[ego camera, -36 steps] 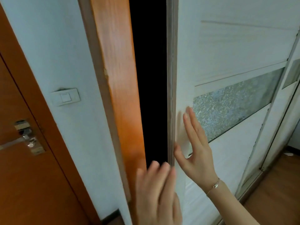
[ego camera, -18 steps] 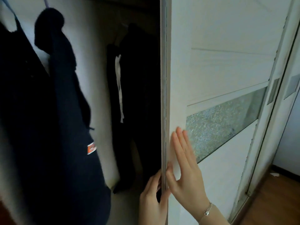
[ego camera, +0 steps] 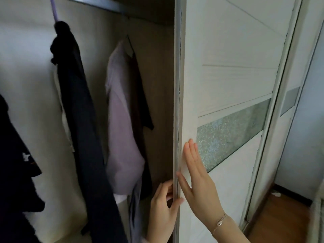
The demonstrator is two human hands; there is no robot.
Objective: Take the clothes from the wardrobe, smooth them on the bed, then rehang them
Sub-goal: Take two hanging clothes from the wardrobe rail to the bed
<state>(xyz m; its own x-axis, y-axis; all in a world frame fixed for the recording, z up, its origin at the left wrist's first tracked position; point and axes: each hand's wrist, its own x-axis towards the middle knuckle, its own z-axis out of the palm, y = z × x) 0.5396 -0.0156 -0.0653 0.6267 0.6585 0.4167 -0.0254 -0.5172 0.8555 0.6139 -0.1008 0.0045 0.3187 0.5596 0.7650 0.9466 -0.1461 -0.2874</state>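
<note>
My left hand [ego camera: 163, 209] grips the leading edge of the sliding door [ego camera: 228, 81]: the fingers curl behind the edge and the thumb tip lies on its front. My right hand [ego camera: 198, 183] lies flat on the door face just beside that edge, fingers straight and close together, palm against the panel; it holds nothing. A thin chain bracelet [ego camera: 219, 222] sits on the right wrist. The door is a white panel with a fine linear grain and a grey strip down its edge. A band of rough, sparkling glass [ego camera: 231, 134] runs beside my right fingertips. The wardrobe [ego camera: 29, 81] stands open to the left of the door, with a pale, smooth back wall and a grey hanging rail [ego camera: 105, 5] across the top. The clothes are inside it. A long navy garment [ego camera: 77, 111] of dense matte cloth hangs from a purple hanger [ego camera: 53, 11]. To its right hangs a lilac shirt [ego camera: 122, 130] of soft, creased fabric, with a dark brown garment [ego camera: 140, 95] directly behind it. A black garment [ego camera: 14, 172] fills the left border of the view. Both hands are on the door, apart from the garments. Brown wooden floor [ego camera: 280, 218] shows at lower right, beyond a second door [ego camera: 291, 95] of the same white finish.
</note>
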